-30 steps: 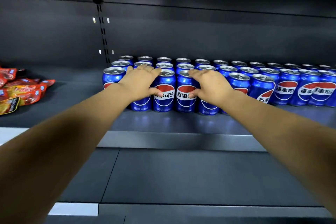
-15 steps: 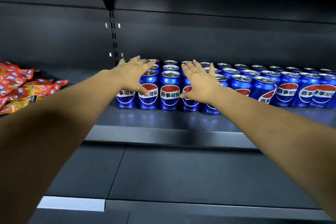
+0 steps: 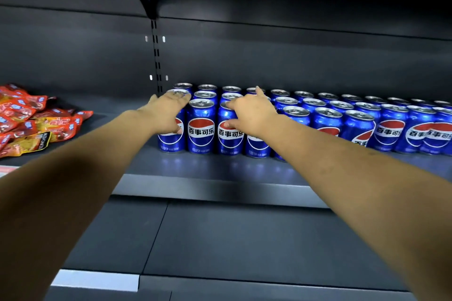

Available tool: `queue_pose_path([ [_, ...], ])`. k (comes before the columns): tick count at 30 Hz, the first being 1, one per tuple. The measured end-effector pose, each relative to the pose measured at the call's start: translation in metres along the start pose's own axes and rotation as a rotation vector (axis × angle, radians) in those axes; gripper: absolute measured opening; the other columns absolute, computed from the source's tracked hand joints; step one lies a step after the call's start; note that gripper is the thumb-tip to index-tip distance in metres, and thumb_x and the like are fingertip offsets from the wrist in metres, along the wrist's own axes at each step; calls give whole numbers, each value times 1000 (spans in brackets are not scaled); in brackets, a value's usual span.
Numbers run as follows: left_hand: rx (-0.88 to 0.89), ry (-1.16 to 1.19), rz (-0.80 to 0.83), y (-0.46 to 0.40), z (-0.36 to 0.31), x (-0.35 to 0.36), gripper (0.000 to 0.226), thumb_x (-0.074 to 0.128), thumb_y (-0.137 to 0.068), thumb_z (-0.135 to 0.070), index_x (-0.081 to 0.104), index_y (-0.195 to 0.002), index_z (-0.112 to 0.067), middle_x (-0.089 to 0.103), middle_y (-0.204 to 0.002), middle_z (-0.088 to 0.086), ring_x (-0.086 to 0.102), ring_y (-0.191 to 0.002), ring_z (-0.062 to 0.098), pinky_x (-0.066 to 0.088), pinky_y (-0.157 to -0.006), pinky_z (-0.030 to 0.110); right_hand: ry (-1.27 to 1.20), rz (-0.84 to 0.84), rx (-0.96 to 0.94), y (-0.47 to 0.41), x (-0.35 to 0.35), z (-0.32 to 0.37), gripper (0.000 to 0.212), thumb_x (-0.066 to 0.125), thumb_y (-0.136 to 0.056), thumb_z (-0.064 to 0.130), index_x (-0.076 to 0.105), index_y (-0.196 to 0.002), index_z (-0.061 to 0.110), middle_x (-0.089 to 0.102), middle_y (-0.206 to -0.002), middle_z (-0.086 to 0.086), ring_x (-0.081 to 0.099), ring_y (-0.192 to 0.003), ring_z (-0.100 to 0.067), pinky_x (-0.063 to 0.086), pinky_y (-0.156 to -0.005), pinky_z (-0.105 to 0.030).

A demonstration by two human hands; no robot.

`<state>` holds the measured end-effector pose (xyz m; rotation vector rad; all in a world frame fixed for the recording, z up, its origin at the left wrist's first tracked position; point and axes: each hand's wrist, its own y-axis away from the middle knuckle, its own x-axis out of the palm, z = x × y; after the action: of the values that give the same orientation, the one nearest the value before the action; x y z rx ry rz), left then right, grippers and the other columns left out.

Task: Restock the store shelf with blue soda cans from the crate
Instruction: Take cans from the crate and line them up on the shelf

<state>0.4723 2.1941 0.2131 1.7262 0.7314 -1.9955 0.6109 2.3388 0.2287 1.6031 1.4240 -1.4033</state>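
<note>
Glossy blue cylindrical soda cans (image 3: 201, 127) with silver metal tops stand upright in rows on the matte dark shelf (image 3: 220, 166). The left hand (image 3: 168, 112) and right hand (image 3: 252, 115) rest open, fingers extended over the leftmost cans. Crinkled red snack packets (image 3: 36, 120) lie further left.

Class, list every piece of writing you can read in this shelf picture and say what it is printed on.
"百事可乐": on the logo band of the front-row blue soda cans.
Small white print at the foot of those cans: too small to read.
Printing on the red and orange snack packets: blurred, unreadable.
Light strip on the lower shelf edge: no text shows.
</note>
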Motion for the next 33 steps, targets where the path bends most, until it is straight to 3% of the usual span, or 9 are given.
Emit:
queue_pose_path([
  [2,-42,81,23,-1,-9,-13,110,75,-77,-26,-6,-150,-17,9,-159,6,0,-146,23,5,-112,57,-42,40,5,1,-8,-8,57,48,-94,47,37,-143,20,50,-137,-5,41,-131,-23,5,-115,-50],
  [5,29,149,-26,-4,-39,-38,112,77,-75,-30,-6,-151,-20,5,-159,2,0,-146,23,6,-112,59,-244,41,89,6,-23,-32,54,48,-95,41,40,-137,8,48,-138,-12,44,-127,-29,32,-105,-38],
  [10,267,185,-61,-11,-106,-54,93,74,-79,-25,15,-150,-13,19,-157,7,20,-143,22,20,-112,28,-179,98,186,36,-25,-76,41,50,-95,37,58,-122,7,59,-124,-14,51,-115,-31,42,-91,-34],
  [14,293,196,-98,-14,-143,-49,79,71,-82,-29,29,-146,-11,37,-149,8,36,-135,25,31,-104,29,-161,157,220,60,-11,-88,43,52,-93,37,58,-123,6,60,-120,-16,53,-111,-31,42,-83,-31],
  [18,312,163,-89,-18,-159,-38,61,68,-84,-33,46,-134,-5,52,-135,10,48,-122,28,39,-94,34,-172,125,234,62,1,-92,45,54,-92,36,55,-129,10,60,-121,-15,54,-111,-31,44,-86,-34],
  [23,275,-17,-200,-23,-162,-25,42,58,-91,-26,51,-130,-12,58,-124,9,53,-114,30,43,-82,38,-189,41,245,63,15,-92,43,53,-94,21,49,-136,17,57,-126,-15,50,-117,-32,42,-89,-34],
  [29,262,-23,-216,-25,-161,-21,42,57,-92,-24,50,-131,-12,59,-124,9,53,-114,30,44,-84,39,-178,-14,207,57,24,-94,47,50,-92,11,46,-138,19,56,-131,-11,49,-118,-32,42,-90,-35],
  [31,253,-32,-224,-23,-163,-19,38,56,-92,-21,50,-128,-11,58,-123,10,53,-113,31,43,-81,39,-158,-18,205,57,27,-94,49,49,-92,10,43,-140,20,51,-137,-7,47,-122,-30,40,-95,-36],
  [33,219,-71,-221,-19,-169,-23,31,52,-92,-11,50,-123,-8,56,-122,13,53,-112,32,40,-75,36,-8,23,185,56,24,-94,47,46,-96,16,39,-142,21,45,-143,-4,36,-134,-26,27,-108,-38],
])
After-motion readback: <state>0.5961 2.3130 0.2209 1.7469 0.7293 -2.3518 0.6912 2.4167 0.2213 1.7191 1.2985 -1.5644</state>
